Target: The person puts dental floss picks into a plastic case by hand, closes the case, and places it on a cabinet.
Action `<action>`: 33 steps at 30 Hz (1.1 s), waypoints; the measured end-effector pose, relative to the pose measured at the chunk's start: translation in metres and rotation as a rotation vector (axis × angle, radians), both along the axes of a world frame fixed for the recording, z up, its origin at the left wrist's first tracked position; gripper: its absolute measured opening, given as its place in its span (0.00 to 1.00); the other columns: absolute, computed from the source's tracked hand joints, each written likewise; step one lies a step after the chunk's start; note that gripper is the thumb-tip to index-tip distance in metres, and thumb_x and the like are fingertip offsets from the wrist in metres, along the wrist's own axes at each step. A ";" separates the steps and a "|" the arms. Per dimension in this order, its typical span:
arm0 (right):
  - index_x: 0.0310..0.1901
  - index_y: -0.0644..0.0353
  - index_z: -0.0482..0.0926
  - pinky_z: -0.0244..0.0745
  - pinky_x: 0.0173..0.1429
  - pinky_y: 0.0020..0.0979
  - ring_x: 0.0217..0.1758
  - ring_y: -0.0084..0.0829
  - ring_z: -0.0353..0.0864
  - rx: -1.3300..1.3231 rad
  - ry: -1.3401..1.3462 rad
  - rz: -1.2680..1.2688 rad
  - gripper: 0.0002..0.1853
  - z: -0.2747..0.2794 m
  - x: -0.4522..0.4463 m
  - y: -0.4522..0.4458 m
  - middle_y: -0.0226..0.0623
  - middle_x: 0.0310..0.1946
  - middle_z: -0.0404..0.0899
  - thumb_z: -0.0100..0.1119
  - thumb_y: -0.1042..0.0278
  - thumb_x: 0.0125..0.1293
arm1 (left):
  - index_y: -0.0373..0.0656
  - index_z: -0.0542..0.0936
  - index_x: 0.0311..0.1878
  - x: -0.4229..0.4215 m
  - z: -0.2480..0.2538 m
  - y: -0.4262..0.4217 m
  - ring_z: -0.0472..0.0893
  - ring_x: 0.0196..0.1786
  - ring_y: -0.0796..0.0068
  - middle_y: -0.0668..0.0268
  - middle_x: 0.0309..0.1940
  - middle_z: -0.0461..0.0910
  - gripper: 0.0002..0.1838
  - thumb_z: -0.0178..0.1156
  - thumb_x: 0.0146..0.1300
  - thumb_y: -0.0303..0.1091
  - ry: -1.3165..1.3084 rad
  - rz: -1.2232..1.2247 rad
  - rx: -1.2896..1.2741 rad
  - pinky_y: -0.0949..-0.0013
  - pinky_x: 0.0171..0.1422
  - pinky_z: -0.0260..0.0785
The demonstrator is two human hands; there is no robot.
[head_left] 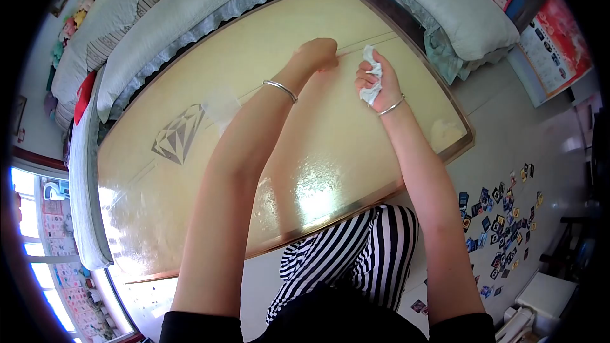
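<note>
A glossy cream table with a brown edge and a grey diamond pattern stretches out before me. My left hand is over the table's far middle part, its fingers curled downward and mostly hidden by the back of the hand. Just right of it, my right hand is closed around a crumpled white tissue, which sticks out above and below the fingers. A small translucent sheet lies on the table, beside my left forearm. Each wrist wears a silver bangle.
Sofas with grey-white covers border the table's far and left sides. Many small cards are scattered on the floor at the right. A printed red and white box stands at the upper right. White boxes sit at the lower right.
</note>
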State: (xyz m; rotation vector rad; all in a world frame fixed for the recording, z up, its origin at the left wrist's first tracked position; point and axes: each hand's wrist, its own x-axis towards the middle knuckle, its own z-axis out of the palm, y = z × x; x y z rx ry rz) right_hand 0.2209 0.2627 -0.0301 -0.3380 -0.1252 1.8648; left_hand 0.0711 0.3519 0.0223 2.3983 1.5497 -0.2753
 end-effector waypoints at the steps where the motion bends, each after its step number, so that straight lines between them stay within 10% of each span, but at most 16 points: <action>1: 0.33 0.53 0.65 0.52 0.17 0.22 0.14 0.18 0.57 -0.017 -0.063 0.006 0.12 0.001 -0.003 0.000 0.27 0.20 0.67 0.50 0.55 0.66 | 0.37 0.82 0.30 -0.002 -0.007 0.000 0.82 0.40 0.57 0.54 0.33 0.82 0.10 0.56 0.51 0.33 -0.002 -0.001 0.007 0.58 0.42 0.73; 13: 0.37 0.54 0.67 0.53 0.17 0.23 0.15 0.19 0.59 -0.090 -0.469 -0.166 0.12 0.018 -0.013 -0.033 0.29 0.21 0.68 0.51 0.55 0.66 | 0.42 0.82 0.35 -0.017 -0.012 -0.031 0.81 0.42 0.59 0.56 0.37 0.82 0.12 0.58 0.52 0.38 -0.378 0.192 0.278 0.60 0.46 0.73; 21: 0.35 0.51 0.67 0.51 0.16 0.21 0.14 0.16 0.57 0.083 -0.295 0.062 0.11 0.024 0.007 0.005 0.26 0.20 0.67 0.51 0.54 0.65 | 0.39 0.80 0.43 0.000 -0.023 -0.007 0.79 0.50 0.54 0.53 0.45 0.80 0.13 0.53 0.57 0.33 -0.357 0.299 0.156 0.56 0.51 0.71; 31: 0.35 0.52 0.69 0.51 0.16 0.20 0.13 0.16 0.57 -0.044 -0.726 0.085 0.13 0.029 0.008 0.031 0.27 0.20 0.68 0.52 0.51 0.65 | 0.35 0.79 0.35 -0.002 -0.026 -0.017 0.82 0.40 0.59 0.51 0.36 0.81 0.11 0.54 0.55 0.32 -0.197 0.105 0.298 0.54 0.45 0.72; 33: 0.34 0.53 0.69 0.52 0.16 0.20 0.13 0.16 0.57 -0.021 -0.705 0.054 0.15 0.028 0.006 0.025 0.27 0.20 0.68 0.52 0.49 0.65 | 0.35 0.77 0.31 -0.012 -0.020 -0.023 0.81 0.33 0.69 0.57 0.31 0.80 0.08 0.57 0.56 0.32 -0.690 0.211 -0.019 0.63 0.39 0.74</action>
